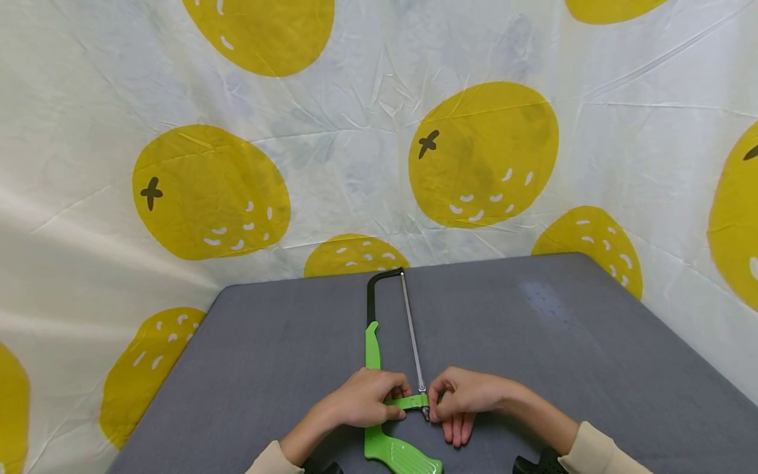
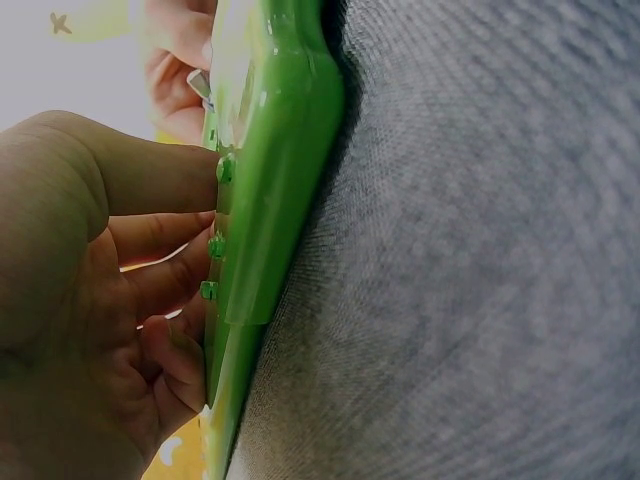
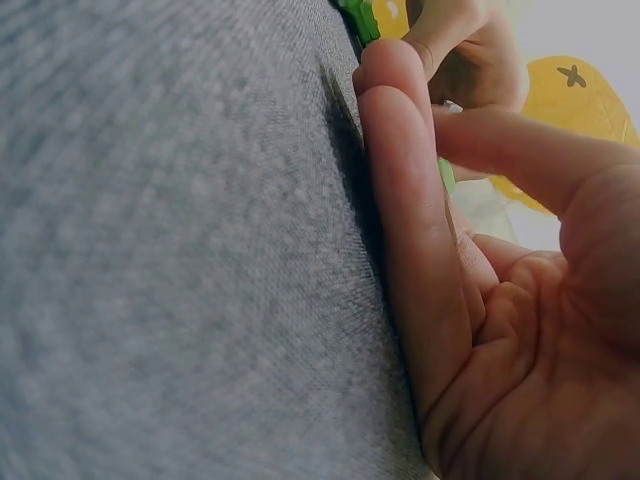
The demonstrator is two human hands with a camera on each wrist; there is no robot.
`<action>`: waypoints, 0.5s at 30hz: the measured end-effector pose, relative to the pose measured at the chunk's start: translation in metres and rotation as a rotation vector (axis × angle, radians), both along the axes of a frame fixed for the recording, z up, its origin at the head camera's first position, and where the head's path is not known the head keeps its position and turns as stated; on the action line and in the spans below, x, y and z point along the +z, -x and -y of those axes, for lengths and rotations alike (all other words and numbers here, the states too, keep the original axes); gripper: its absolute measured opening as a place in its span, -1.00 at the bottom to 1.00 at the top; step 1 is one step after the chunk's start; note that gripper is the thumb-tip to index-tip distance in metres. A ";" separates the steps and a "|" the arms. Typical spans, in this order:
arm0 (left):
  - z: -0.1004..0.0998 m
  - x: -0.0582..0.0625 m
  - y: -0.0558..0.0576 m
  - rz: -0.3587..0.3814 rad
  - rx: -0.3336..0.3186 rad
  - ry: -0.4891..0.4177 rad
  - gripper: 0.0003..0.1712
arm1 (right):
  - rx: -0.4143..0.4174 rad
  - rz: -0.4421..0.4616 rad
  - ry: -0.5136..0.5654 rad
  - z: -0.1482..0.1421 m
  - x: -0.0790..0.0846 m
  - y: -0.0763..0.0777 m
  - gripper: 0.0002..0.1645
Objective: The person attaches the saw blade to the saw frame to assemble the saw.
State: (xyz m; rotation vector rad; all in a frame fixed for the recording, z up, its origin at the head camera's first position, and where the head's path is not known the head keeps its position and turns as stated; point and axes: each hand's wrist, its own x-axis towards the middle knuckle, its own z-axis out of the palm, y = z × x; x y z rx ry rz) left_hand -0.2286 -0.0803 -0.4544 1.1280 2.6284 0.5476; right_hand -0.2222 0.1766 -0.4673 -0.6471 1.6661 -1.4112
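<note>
A hacksaw (image 1: 373,349) with a green handle, black front frame and silver blade (image 1: 412,336) lies on the grey table. My left hand (image 1: 368,398) grips the green frame around its crossbar, thumb on the near side and fingers on the far side. Small green knobs show along that green frame (image 2: 290,150) in the left wrist view. At the blade's near end, my right hand (image 1: 468,398) pinches the small metal tension screw (image 1: 426,413) with thumb and index finger. Its other fingers (image 3: 405,200) extend low along the tabletop; the fingertips partly hide the screw.
The grey tabletop (image 1: 503,316) reaches back to a white sheet (image 1: 343,171) printed with yellow fruit, which hangs behind and at both sides. Dark objects (image 1: 539,461) show near the right sleeve at the bottom edge.
</note>
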 end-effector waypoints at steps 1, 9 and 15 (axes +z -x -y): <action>0.000 0.001 0.000 0.003 0.005 0.001 -0.79 | 0.001 0.002 -0.003 0.000 0.000 0.000 -0.88; -0.002 -0.001 -0.001 -0.015 0.013 0.011 -0.81 | -0.013 -0.011 -0.055 0.001 0.003 0.001 -0.78; -0.002 -0.001 0.000 -0.016 0.020 0.015 -0.80 | -0.035 -0.027 -0.054 0.001 0.002 0.001 -0.68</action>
